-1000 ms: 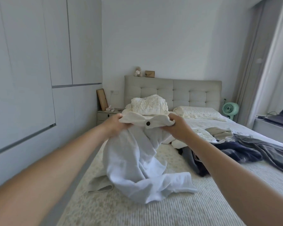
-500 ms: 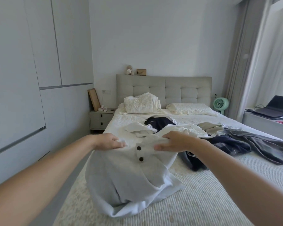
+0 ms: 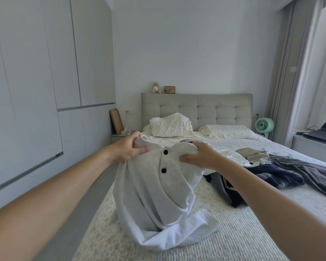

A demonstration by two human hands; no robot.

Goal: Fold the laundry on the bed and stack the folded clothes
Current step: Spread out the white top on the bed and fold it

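Note:
I hold a white garment (image 3: 158, 200) with two dark buttons up over the bed (image 3: 252, 232). My left hand (image 3: 129, 148) grips its top left corner and my right hand (image 3: 199, 155) grips its top right. The cloth hangs down in folds and its lower edge bunches on the cover. To the right lie unfolded clothes: a navy piece (image 3: 271, 176), a dark grey piece (image 3: 312, 170), a beige one (image 3: 254, 155) and a small white one (image 3: 231, 157).
Two pillows (image 3: 171, 127) rest against the padded headboard (image 3: 215, 110). White wardrobes (image 3: 36, 91) line the left wall beside a narrow floor strip. A nightstand (image 3: 119, 137), a green fan (image 3: 264, 125) and a laptop (image 3: 324, 129) on a ledge stand around the bed.
The garment dropped lower and then came back up a little, now showing its buttoned front. Both hands kept their grip on its top edge and the view shifted right.

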